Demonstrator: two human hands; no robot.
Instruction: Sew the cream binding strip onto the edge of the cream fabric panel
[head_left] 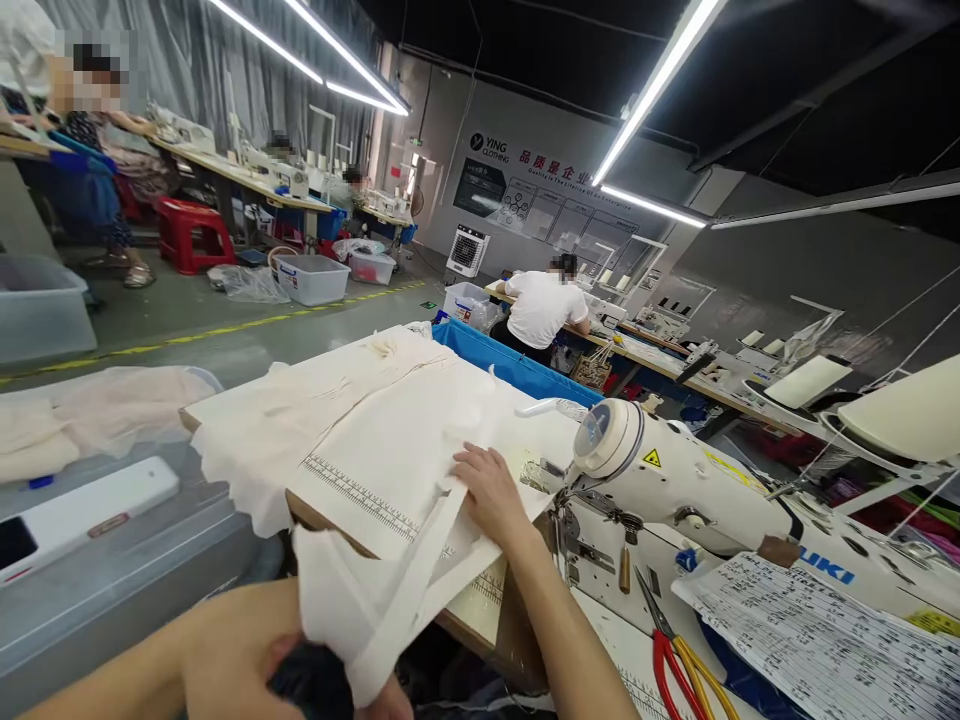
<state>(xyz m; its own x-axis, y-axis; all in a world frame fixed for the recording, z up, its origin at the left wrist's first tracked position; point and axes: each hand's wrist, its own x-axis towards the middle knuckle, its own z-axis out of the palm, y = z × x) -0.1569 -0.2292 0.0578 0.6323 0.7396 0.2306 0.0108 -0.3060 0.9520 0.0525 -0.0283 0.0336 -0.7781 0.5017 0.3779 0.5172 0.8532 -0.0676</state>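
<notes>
A white cloth piece [345, 590] with a long folded strip hangs over the near edge of the sewing table, running from my lap up to the tabletop. My left hand [240, 650], low in view, is closed at the left side of this cloth; folds hide part of its fingers. On the tabletop my right hand [491, 490] lies over the upper end of the strip, fingers stretched out and flat. Just right of it stands the white sewing machine [675, 470], its needle area close to my wrist. A pale cloth pile [262, 430] covers the table's left part.
Red-and-yellow-handled scissors [679, 660] and handwritten sheets [802, 620] lie at the right by the machine. Large thread cones [907, 410] stand behind. A clear plastic bin [135, 530] is at my left. A blue fabric bin [510, 360] sits beyond the table. Co-workers sit farther off.
</notes>
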